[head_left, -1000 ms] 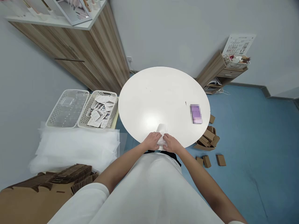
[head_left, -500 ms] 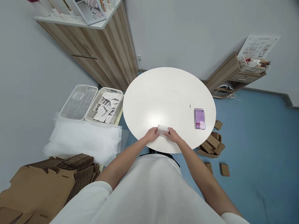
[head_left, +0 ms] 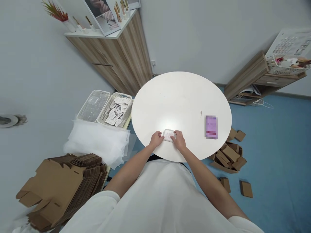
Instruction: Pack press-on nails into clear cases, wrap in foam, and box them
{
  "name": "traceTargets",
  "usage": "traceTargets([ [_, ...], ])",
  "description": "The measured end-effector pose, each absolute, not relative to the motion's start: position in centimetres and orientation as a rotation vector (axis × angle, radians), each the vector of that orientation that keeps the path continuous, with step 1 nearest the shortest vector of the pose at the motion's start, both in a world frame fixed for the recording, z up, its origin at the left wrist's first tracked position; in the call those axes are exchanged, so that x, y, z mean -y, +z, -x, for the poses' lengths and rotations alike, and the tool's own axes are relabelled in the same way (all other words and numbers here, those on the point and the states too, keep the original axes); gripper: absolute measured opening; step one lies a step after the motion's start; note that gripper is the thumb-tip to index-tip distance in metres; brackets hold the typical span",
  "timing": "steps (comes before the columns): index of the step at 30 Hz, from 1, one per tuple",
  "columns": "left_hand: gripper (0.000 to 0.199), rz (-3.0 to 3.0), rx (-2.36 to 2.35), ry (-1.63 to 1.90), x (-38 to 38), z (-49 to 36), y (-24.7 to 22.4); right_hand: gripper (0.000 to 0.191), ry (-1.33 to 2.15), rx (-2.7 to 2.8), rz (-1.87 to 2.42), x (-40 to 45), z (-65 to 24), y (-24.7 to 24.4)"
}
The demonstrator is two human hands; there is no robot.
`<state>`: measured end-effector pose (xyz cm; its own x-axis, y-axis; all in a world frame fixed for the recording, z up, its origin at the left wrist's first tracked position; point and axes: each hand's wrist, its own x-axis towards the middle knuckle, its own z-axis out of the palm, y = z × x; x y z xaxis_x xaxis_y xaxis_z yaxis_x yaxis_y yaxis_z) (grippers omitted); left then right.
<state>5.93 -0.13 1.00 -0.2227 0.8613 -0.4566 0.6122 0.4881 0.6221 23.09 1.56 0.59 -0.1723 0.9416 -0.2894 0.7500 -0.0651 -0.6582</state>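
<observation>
A small translucent white packet (head_left: pixel 169 135) lies near the front edge of the round white table (head_left: pixel 179 97). My left hand (head_left: pixel 156 139) is at its left side, fingers curled, with the thumb at its edge. On the right side, my right hand (head_left: pixel 179 139) grips the packet, its thumb on the top face and its fingers at the far right corner. Farther right on the table lies a purple rectangular item (head_left: pixel 211 127), blurred into blocks.
Left of the table are a basket of printed cards (head_left: pixel 116 110), a basket of clear cases (head_left: pixel 94 106), white translucent sheets (head_left: pixel 97 140) and flattened cardboard (head_left: pixel 60 187). Small brown boxes (head_left: pixel 229 153) lie on the floor at the right. A wooden cabinet (head_left: pixel 121 55) stands behind.
The view has shifted, so the surroundings sit differently in the picture. The packet now shows a flatter, clearer top face, and my left fingers have lifted a little off it.
</observation>
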Motion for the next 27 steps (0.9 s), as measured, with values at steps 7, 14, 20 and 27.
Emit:
traceTargets([
  [7,0.037,-1.071,-2.036,0.343,1.3,-5.7,1.9,0.029,1.271,1.641,1.794,1.0,-24.5,0.2],
  [14,0.032,-1.038,-1.947,0.396,0.2,-6.4,1.5,0.033,1.454,1.295,1.851,0.9,-23.4,-0.5],
  [20,0.016,-1.072,-1.857,0.484,-0.9,-5.3,1.0,0.027,1.368,1.302,1.911,-0.4,-20.9,-0.4],
  [27,0.015,-1.081,-1.869,0.649,-3.7,1.9,0.7,0.027,1.343,1.387,1.9,-4.5,-13.6,0.2],
])
